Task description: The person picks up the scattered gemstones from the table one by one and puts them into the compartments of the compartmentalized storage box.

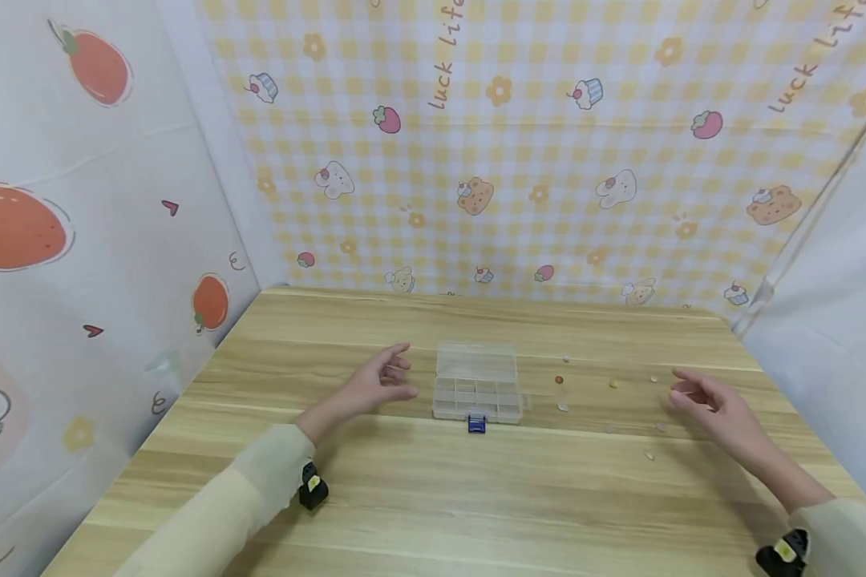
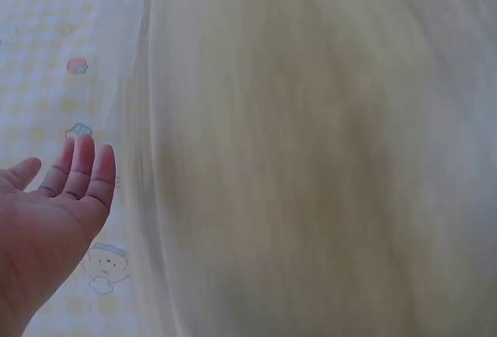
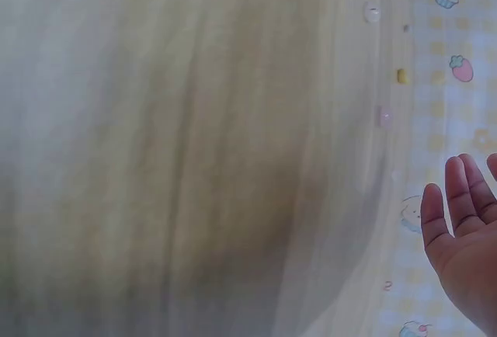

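A clear plastic compartment box [image 1: 476, 398] lies on the wooden table with its lid [image 1: 476, 362] raised toward the back. At its front edge is a blue clasp [image 1: 477, 424]. My left hand [image 1: 375, 383] hovers left of the box, fingers loosely bent and apart from it. To the right of the box lie several small bead-like pieces, among them an orange one [image 1: 559, 380], a yellow one [image 1: 613, 385] and a whitish one [image 1: 563, 406]. My right hand [image 1: 718, 410] is just right of these pieces, fingers relaxed, holding nothing.
The wood-grain table [image 1: 404, 497] runs back to a yellow checked cloth [image 1: 433, 240]. A white cloth with fruit prints [image 1: 115, 264] hangs on the left, a plain white one [image 1: 837, 304] on the right. Dark wrist cameras [image 1: 313, 486] sit at both sleeves.
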The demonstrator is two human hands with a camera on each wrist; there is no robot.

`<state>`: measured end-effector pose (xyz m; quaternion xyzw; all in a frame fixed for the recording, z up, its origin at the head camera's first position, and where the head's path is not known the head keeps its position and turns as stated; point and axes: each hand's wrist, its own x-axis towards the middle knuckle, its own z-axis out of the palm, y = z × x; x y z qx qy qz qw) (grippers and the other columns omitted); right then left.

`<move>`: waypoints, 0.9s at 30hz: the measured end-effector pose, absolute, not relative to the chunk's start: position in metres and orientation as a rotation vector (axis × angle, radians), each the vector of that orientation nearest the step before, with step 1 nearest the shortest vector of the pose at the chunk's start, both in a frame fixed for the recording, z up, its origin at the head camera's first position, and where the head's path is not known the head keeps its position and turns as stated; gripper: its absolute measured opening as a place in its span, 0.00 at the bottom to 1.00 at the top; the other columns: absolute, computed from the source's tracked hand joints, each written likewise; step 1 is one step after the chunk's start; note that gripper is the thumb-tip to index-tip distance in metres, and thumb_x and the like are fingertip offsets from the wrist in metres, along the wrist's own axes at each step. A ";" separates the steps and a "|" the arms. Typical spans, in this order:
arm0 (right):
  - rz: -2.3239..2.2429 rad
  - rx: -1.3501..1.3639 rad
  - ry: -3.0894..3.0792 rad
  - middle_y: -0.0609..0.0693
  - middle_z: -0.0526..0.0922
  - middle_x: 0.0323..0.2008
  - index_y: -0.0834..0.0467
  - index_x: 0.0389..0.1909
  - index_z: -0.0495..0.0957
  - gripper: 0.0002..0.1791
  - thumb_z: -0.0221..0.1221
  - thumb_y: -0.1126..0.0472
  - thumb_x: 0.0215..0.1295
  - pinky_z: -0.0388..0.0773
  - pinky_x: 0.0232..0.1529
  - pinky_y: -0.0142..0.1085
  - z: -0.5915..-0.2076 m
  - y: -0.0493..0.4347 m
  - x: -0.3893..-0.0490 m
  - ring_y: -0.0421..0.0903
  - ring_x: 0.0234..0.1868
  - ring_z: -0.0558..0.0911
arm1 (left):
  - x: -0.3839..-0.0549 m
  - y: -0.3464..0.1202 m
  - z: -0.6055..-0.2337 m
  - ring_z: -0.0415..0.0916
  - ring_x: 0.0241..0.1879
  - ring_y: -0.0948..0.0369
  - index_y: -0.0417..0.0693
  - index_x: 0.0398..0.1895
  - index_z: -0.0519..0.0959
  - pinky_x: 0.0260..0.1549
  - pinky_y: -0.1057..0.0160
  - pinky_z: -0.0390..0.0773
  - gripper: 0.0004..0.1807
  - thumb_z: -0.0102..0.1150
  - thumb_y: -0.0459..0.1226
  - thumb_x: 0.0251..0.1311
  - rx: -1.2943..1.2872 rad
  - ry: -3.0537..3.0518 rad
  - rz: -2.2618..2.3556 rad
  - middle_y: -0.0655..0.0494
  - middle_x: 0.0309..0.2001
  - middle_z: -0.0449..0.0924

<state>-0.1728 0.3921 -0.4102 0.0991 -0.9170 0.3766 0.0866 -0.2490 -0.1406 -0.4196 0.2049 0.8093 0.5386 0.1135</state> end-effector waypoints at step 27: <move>1.220 0.123 -2.870 0.54 0.79 0.46 0.72 0.64 0.64 0.31 0.58 0.56 0.70 0.77 0.33 0.32 -0.427 0.404 -0.161 0.32 0.37 0.76 | -0.244 -0.101 -0.432 0.70 0.49 0.53 0.40 0.73 0.57 0.50 0.57 0.75 0.54 0.79 0.31 0.40 0.512 2.347 1.558 0.44 0.56 0.67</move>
